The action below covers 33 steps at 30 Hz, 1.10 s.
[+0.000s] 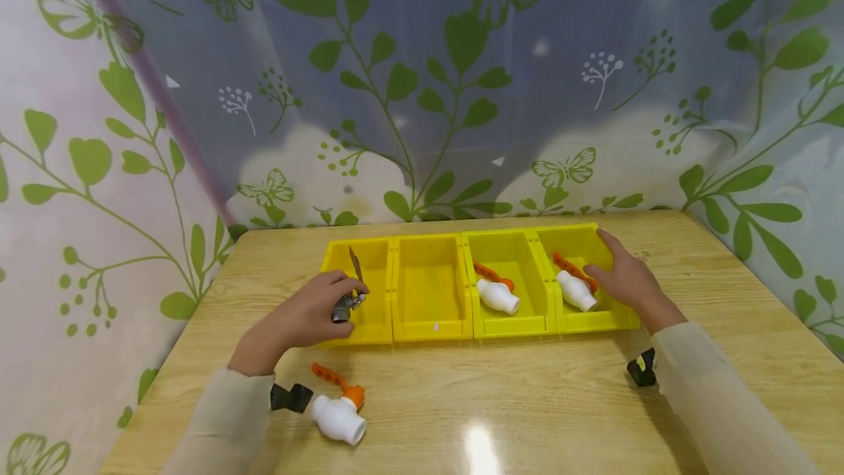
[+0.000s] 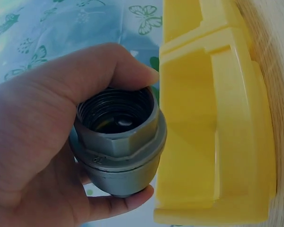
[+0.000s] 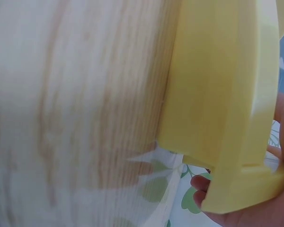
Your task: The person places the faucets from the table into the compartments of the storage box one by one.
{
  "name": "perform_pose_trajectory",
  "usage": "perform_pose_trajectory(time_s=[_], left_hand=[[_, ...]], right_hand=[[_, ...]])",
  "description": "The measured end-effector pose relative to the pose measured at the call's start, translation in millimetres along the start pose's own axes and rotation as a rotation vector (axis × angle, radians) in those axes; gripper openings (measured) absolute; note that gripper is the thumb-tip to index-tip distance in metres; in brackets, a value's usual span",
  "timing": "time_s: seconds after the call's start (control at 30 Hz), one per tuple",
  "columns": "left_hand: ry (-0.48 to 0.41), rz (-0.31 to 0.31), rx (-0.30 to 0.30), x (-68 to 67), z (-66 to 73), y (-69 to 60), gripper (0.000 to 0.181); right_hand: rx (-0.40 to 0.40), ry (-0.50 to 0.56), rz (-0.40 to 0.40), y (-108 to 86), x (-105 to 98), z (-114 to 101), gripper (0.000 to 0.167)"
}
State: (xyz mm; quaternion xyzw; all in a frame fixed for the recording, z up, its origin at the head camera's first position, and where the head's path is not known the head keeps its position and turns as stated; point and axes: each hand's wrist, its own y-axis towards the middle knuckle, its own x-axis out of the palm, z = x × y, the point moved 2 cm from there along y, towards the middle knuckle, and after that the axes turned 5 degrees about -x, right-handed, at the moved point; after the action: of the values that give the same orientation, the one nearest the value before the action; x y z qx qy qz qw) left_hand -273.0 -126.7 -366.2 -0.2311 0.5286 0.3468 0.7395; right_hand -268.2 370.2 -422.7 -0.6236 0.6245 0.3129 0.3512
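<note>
My left hand point(image 1: 306, 314) holds a grey metal valve point(image 2: 120, 161) over the leftmost yellow bin point(image 1: 359, 332). Its threaded round opening shows in the left wrist view, between thumb and fingers. A thin brownish lever point(image 1: 356, 264) sticks up beyond that hand in the head view. My right hand point(image 1: 626, 277) grips the side wall of the rightmost yellow bin point(image 3: 246, 94), thumb over the inside and fingertips on the outside. Within that bin lies a white plastic valve point(image 1: 576, 292) with an orange handle. A similar white valve point(image 1: 497, 297) lies in the bin to its left.
Another white valve point(image 1: 338, 420) with an orange handle lies on the wooden table point(image 1: 527, 402), in front of the bins. The second bin from the left point(image 1: 431, 281) has a small white mark on its front lip. A patterned curtain point(image 1: 422, 130) hangs behind the table.
</note>
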Motion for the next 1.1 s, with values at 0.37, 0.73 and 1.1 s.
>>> perform_pose_trajectory(time_s=[0.37,0.73,1.1], left_hand=[[0.001,0.03,0.024,0.0,-6.8,8.5,0.042],[0.03,0.054,0.028,2.7,-10.7,12.5,0.044],[0.025,0.06,-0.007,6.6,-16.2,17.5,0.046]], right_hand=[[0.019,0.023,-0.005,-1.6,-2,-5,0.081],[0.015,0.029,-0.005,-2.6,-3,-7,0.081],[0.011,0.028,-0.008,-2.3,-3,-6,0.081]])
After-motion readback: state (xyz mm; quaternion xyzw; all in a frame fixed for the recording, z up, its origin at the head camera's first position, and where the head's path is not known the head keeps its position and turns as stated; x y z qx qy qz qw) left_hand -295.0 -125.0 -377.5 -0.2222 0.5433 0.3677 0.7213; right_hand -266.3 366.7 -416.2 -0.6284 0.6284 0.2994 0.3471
